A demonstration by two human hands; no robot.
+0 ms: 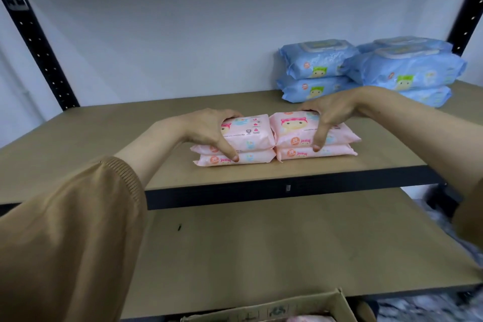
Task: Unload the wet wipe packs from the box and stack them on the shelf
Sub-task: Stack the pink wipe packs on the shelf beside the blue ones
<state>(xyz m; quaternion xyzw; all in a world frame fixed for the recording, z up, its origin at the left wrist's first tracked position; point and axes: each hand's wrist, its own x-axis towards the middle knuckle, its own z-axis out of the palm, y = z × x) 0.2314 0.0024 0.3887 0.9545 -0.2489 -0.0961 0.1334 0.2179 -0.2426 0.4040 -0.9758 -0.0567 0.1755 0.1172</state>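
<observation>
Two short stacks of pink wet wipe packs stand side by side on the upper shelf board (104, 133). My left hand (209, 129) grips the left pink stack (248, 138), fingers over its top and thumb down its front. My right hand (329, 115) grips the right pink stack (295, 136) the same way. The two stacks touch each other at the middle. The cardboard box (292, 307) shows at the bottom edge, with something pink inside it.
Blue wet wipe packs (366, 70) are stacked at the back right of the same shelf. Black perforated uprights (36, 42) frame the shelf on both sides. A lower shelf board (261, 243) lies beneath, with a black front rail (287, 188) between the two.
</observation>
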